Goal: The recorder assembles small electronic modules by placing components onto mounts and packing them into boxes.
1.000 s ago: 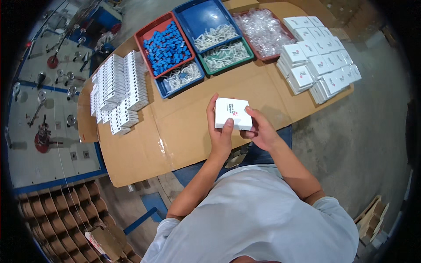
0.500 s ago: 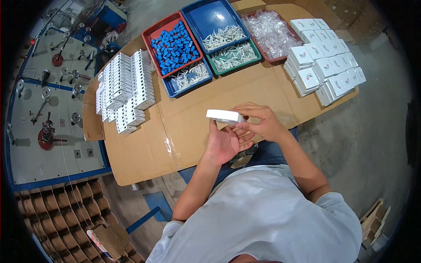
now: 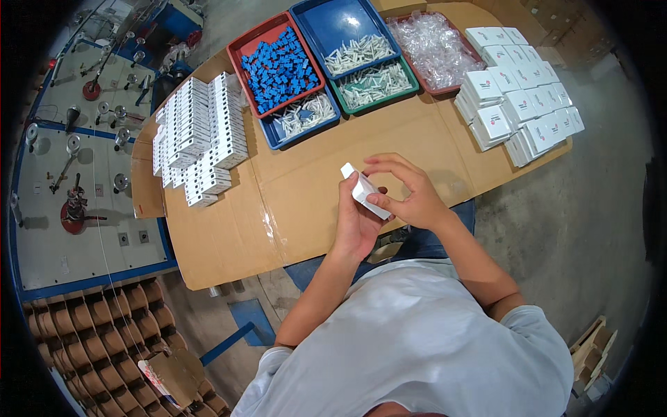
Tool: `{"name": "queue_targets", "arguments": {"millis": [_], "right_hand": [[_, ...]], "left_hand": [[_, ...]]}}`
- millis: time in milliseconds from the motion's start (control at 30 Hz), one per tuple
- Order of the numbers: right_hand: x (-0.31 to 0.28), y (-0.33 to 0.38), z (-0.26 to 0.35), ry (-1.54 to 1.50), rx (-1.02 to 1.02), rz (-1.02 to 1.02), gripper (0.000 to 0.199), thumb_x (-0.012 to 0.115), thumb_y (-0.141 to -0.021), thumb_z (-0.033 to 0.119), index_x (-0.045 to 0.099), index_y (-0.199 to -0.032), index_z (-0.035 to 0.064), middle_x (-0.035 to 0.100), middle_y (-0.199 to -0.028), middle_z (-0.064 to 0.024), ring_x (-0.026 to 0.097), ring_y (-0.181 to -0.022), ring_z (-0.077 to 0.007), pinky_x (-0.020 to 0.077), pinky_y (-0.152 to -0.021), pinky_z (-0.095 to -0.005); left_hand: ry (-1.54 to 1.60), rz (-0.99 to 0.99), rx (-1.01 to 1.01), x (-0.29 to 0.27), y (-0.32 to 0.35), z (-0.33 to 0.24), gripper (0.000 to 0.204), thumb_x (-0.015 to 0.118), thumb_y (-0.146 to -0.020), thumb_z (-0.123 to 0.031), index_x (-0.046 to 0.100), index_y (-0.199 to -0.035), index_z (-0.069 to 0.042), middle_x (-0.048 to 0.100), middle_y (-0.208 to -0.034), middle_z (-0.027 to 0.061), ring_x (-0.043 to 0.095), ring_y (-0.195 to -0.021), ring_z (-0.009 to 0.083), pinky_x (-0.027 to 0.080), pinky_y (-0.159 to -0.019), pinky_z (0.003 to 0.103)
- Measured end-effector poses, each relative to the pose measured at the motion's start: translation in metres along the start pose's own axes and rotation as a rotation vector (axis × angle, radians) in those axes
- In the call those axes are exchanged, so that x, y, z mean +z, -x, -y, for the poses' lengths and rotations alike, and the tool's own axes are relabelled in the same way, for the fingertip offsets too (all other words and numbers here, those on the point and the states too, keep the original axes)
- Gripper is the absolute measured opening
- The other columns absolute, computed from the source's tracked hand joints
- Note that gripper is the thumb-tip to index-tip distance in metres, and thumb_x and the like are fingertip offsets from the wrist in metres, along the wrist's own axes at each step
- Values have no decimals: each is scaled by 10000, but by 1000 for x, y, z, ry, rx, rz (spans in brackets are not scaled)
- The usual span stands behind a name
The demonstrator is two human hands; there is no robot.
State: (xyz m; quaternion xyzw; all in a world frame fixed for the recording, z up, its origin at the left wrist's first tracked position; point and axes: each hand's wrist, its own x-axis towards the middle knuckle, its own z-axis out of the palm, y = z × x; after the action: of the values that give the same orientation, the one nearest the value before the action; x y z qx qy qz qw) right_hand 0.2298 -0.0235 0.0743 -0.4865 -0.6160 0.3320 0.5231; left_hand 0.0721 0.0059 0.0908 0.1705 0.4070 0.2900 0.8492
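A small white box is tilted up over the near edge of the table, its narrow side facing me. My left hand is closed round it, thumb along one side and fingertips showing on the other. My right hand is beside the box with its thumb touching the lower part. Its index finger stretches out above, apart from the box, and the hand is open. The box's far face is hidden.
White slotted units stand stacked at left. Stacked white boxes stand at right. At the back are a red tray of blue parts, blue and green trays of pale plugs, and a tray of clear bags.
The white box has turned from lying nearly flat to steeply tilted. My left hand has closed round it, and my right fingers have lifted off, leaving the thumb against it.
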Motion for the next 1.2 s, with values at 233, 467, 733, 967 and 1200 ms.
{"name": "queue_targets", "arguments": {"millis": [233,467,733,967,1200], "right_hand": [[7,4,8,-70,1,78,522,705,-915,146,575,-1408,32,503,-1547,-185,466,-1449,-339,377,-1174,-431],[16,8,3,-188,1,61,528,632,-964,252,524,-1437,44,493,-1545,-199,530,-1369,-337,452,-1067,-408],[25,8,-9,-128,-113,19,505,610,-986,284,554,-1413,18,541,-1449,-229,570,-1291,-397,479,-1056,-429],[22,11,-14,-62,-160,58,606,513,-1041,458,521,-1449,9,463,-1519,-247,585,-1273,-343,547,-941,-386],[23,12,-13,-61,-190,37,600,527,-1027,439,502,-1453,18,451,-1527,-257,581,-1280,-346,538,-961,-390]], "left_hand": [[-31,-80,112,5,-2,13,555,517,-965,-634,514,-1299,-191,557,-1061,30,568,-960,156,478,-852,343],[-29,-77,164,7,2,19,547,502,-979,-616,497,-1305,-176,572,-1122,28,595,-970,162,499,-852,342],[-37,-51,153,9,10,17,550,485,-988,-592,512,-1303,-142,586,-1191,31,604,-1102,187,501,-945,386],[-35,-12,168,9,11,20,515,501,-998,-561,526,-1285,-135,589,-1166,22,597,-1120,179,504,-952,379],[-77,-36,190,4,9,22,500,514,-1003,-536,514,-1293,-129,589,-1179,27,606,-1109,182,515,-935,363]]}}
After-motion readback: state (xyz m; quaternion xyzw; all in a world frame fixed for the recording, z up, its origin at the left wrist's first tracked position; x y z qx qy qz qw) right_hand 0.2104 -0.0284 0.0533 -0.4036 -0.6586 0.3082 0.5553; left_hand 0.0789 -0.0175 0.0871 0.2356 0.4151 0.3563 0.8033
